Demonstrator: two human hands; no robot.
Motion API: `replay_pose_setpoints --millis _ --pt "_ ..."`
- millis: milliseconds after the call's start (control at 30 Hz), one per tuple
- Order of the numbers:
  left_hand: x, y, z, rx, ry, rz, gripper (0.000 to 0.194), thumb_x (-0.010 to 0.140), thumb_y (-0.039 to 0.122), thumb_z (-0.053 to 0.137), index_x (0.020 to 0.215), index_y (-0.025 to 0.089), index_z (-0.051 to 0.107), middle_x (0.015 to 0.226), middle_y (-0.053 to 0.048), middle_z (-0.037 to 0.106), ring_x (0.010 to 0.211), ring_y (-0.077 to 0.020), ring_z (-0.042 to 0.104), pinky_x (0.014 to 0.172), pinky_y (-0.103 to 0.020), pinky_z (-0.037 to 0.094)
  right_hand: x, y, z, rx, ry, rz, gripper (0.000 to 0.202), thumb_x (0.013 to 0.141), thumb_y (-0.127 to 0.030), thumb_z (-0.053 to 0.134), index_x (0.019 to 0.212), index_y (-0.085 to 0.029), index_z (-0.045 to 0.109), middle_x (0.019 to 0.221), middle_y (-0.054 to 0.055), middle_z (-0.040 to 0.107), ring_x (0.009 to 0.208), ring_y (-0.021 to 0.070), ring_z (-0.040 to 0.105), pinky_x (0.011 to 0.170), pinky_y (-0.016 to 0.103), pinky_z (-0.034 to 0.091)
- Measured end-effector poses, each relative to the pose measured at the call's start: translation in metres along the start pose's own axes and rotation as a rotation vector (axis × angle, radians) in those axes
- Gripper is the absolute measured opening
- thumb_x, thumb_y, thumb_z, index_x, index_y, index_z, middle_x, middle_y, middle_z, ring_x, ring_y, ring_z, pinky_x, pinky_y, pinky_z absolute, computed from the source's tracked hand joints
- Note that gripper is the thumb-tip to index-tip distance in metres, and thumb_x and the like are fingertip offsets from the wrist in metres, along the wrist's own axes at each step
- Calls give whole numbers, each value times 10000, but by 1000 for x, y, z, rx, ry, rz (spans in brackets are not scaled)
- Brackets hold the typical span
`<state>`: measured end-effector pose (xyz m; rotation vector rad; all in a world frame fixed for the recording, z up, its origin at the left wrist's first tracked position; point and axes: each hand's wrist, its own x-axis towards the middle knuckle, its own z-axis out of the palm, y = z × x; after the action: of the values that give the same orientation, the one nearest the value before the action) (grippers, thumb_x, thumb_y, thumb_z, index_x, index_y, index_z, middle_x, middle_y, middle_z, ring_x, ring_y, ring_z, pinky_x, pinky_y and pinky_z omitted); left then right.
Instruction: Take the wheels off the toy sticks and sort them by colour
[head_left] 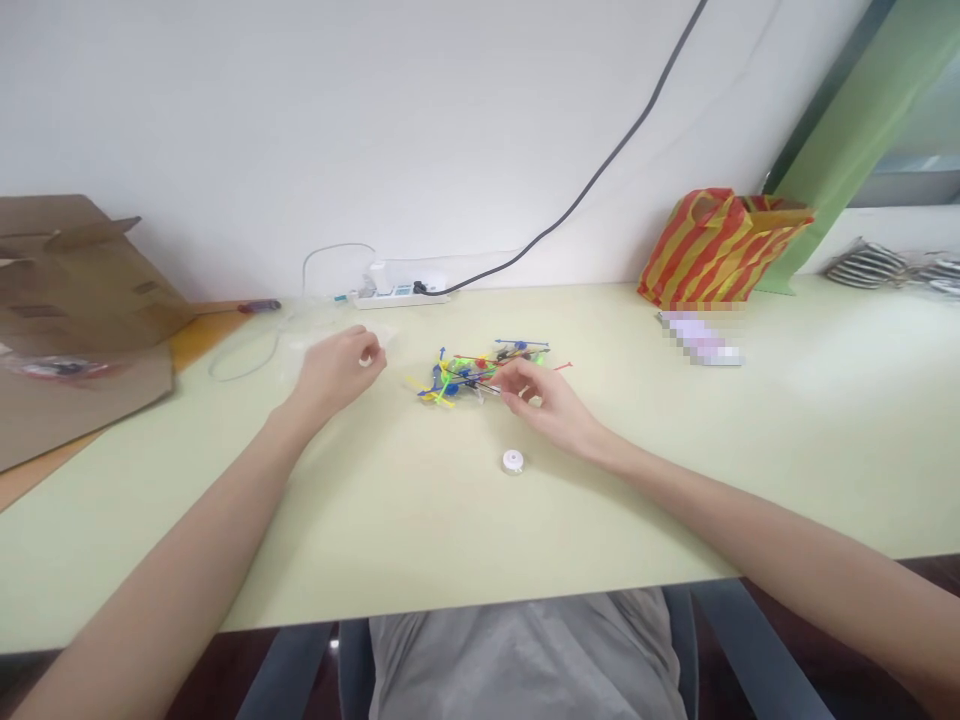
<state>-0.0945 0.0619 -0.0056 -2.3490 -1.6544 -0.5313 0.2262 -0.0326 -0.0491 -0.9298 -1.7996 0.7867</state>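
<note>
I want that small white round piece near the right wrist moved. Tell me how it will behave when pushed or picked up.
The small white round piece looks tiny and probably very light. It seems to lie flat on the table, so a push should likely slide it; on edge, its round outline might roll. The right hand would probably need a fingertip pinch.

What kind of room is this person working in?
Probably an office or workroom desk: a plain pale green table against a white wall, a power strip with cables, a cardboard box, and a pile of colourful plastic sticks.
</note>
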Motion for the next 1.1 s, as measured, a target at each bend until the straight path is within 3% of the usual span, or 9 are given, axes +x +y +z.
replay_pose_setpoints --millis 200,333,633,867,1100 --pt "-2 -9 -4 -20 -418 11 231 770 283 562 631 217 389 634 -15 503 584 -172 419 602 -335 248 -2 1 1 -21 -9 -10 188 936 -144 536 1048 -205 674 985 42 695 898 181 643 728 300 491" --pt "-3 -9 -2 -78 -552 -17 234 759 304 570 601 214 423 611 -10 517 559 -164 415 598 -339 247 -3 0 2 -39 -14 -27 186 942 -138 523 995 -207 688 998 48 718 915 187 662 733 305 499" --pt "-2 2 -9 -71 -593 -50 253 787 333 554 595 212 443 626 -21 531 571 -174 442 593 -343 267 -3 1 0 -85 -27 -52 243 914 -83 504 962 -204 709 1028 60 733 940 187 678 735 303 508" --pt "-4 -2 -8 -56 -370 -20 339 889 370 488 611 224 359 617 -35 521 564 -191 430 614 -346 277 -3 -3 -2 -96 -32 -38 243 937 -102 503 955 -204 722 1008 67 709 916 195 662 727 317 503" --pt "-3 4 -4 3 -332 21 205 913 340 505 735 241 487 689 -33 608 620 -221 521 616 -337 290 -3 -1 -2 -141 -33 -83 257 939 -75 492 951 -214 708 991 62 688 887 194 647 724 315 493"
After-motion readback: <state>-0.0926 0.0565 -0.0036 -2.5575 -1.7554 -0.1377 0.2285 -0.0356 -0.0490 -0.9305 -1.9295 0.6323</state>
